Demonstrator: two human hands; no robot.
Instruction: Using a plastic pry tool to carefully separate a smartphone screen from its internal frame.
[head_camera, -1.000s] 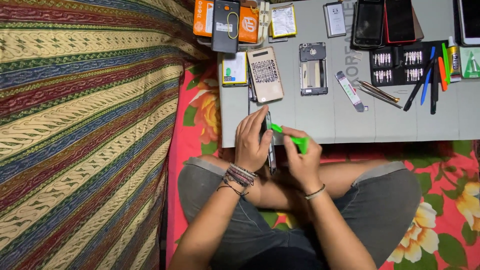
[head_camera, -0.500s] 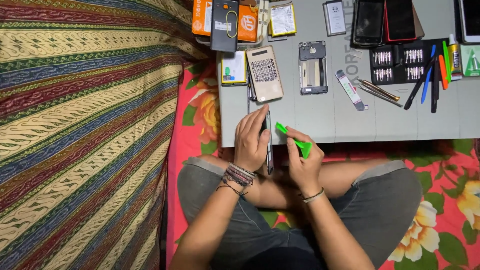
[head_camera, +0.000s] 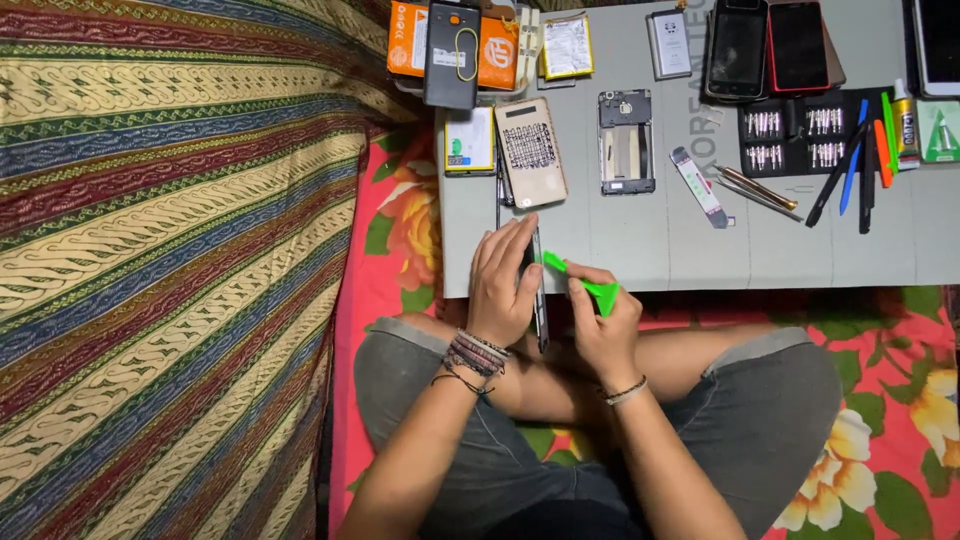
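My left hand (head_camera: 503, 282) grips a dark phone (head_camera: 539, 300) held on its edge at the near rim of the grey work mat (head_camera: 660, 250). My right hand (head_camera: 600, 320) holds a green plastic pry tool (head_camera: 582, 283), its tip touching the phone's side edge. I sit cross-legged in grey shorts, with the hands above my lap. Bracelets circle both wrists.
On the mat lie a beige back cover (head_camera: 531, 152), an opened phone frame (head_camera: 626, 141), a battery (head_camera: 567, 46), several phones (head_camera: 770, 48), a screwdriver bit case (head_camera: 795, 138), tweezers (head_camera: 755, 190) and coloured tools (head_camera: 860, 160). An orange box (head_camera: 405, 40) sits far left. Striped fabric (head_camera: 170, 250) fills the left.
The green pry tool has tilted and slid along the phone's edge, and my right hand shifted slightly right. My left hand keeps its grip on the phone.
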